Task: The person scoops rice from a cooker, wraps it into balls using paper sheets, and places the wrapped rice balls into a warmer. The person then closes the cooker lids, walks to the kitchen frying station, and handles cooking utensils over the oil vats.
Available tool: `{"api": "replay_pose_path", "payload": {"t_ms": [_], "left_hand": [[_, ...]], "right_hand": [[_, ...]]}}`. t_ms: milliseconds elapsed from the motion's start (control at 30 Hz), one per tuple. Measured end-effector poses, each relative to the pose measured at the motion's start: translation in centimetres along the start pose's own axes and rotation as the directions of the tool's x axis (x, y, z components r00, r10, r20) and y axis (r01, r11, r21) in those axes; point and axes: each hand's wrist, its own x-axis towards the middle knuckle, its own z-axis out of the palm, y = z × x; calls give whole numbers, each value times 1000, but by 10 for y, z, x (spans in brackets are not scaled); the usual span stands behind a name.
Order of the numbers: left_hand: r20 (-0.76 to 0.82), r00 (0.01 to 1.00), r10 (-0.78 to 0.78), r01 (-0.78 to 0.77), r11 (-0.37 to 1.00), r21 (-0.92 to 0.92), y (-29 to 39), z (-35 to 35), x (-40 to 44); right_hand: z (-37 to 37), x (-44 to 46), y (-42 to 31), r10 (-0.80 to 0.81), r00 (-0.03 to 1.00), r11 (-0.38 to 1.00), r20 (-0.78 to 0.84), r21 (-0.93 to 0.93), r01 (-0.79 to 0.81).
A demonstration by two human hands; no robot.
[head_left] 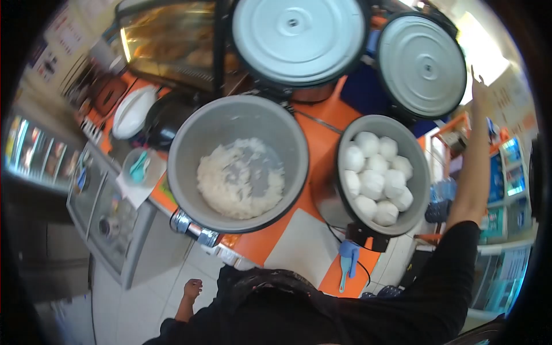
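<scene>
Low on the left, my left hand (193,288) hangs over the floor with loosely curled fingers, slightly apart, holding nothing. My right arm reaches far up along the right side, and my right hand (478,86) has its fingers spread beside the open lid (425,66), empty as far as visible. In the middle, a large open cooker (183,135) has cooked rice (230,195) around its bottom and lower wall. Right of it, a second open cooker (418,155) contains several round white bundles (372,183).
Another large lid (296,37) stands raised at the top. On the orange counter (253,244) lie a pale board (299,247) and a light-blue spatula (344,270) with a blue cloth-like item. A glass display case (172,43), white bowl (135,112) and small container (141,167) are leftward.
</scene>
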Motion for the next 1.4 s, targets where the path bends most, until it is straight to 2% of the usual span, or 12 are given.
{"api": "replay_pose_path", "payload": {"t_ms": [233, 333, 533, 667, 867, 967, 1000, 1033, 1133, 1200, 1267, 1400], "left_hand": [[213, 969, -123, 88, 983, 164, -82, 9, -16], [110, 975, -192, 203, 975, -93, -38, 34, -18], [53, 997, -47, 46, 999, 24, 53, 50, 22], [100, 995, 21, -36, 987, 155, 93, 25, 41], [288, 725, -625, 332, 684, 649, 212, -96, -1], [271, 940, -210, -21, 754, 656, 345, -174, -50], [146, 985, 91, -172, 514, 841, 420, -160, -99], [4, 935, 355, -205, 531, 822, 489, -135, -148], [65, 183, 981, -569, 52, 821, 621, -74, -206], [134, -3, 991, -845, -74, 530, 703, -26, -223], [340, -350, 873, -598, -488, 636, 782, 16, -228], [335, -587, 737, -429, -634, 643, 915, 105, -233]], "right_hand": [[10, 52, 77, 34, 887, 917, 461, 340, -211], [19, 9, 39, 92, 926, 856, 366, 446, -261], [18, 23, 47, 98, 828, 554, 552, 661, -506], [0, 14, 24, 54, 923, 626, 381, 708, -328], [-93, -64, 14, -61, 957, 885, 284, 459, -80], [-163, -100, 35, -191, 889, 979, 417, 147, 141], [-184, -124, 27, -255, 847, 962, 466, 33, 271], [-199, -152, 19, -303, 799, 915, 520, -76, 397], [-206, -258, -35, -378, 794, 845, 477, -172, 506], [-202, -309, -23, -471, 725, 690, 503, -301, 658], [-195, -345, -16, -422, 761, 735, 492, -306, 605], [-200, -384, -11, -307, 884, 816, 353, -380, 435]]}}
